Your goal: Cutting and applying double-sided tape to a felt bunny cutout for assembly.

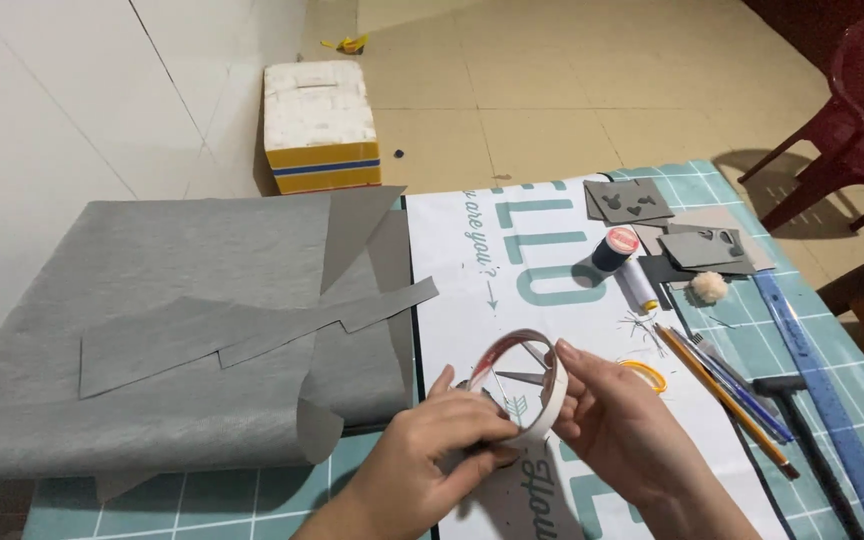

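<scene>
Holding a white tape roll (529, 385) upright between both hands, we keep it just above the printed white sheet (552, 290) near the front edge of the table. Our left hand (430, 450) is curled closed around the roll's lower left rim, thumb pressed against the outer band. Our right hand (620, 420) is clamped on the right side of the ring, fingers (570, 368) laid over its top edge and thumb underneath. Through the roll's open centre we see grey scissor blades (524, 378) lying on the sheet; whether either hand touches them we cannot tell.

To the left lies a large grey felt sheet (152, 330) with cut strips on top of it. Behind the roll stand a dark thread spool (614, 248) and a pale thread spool (638, 285), just beside each other, with a cream pompom (709, 287) and grey felt offcuts (697, 245) near them. Pencils (727, 385) and a blue ruler (822, 390) lie to the right on the teal cutting mat (252, 495). On the floor beyond the table sits a white foam box (318, 125), closed, so its contents stay hidden
</scene>
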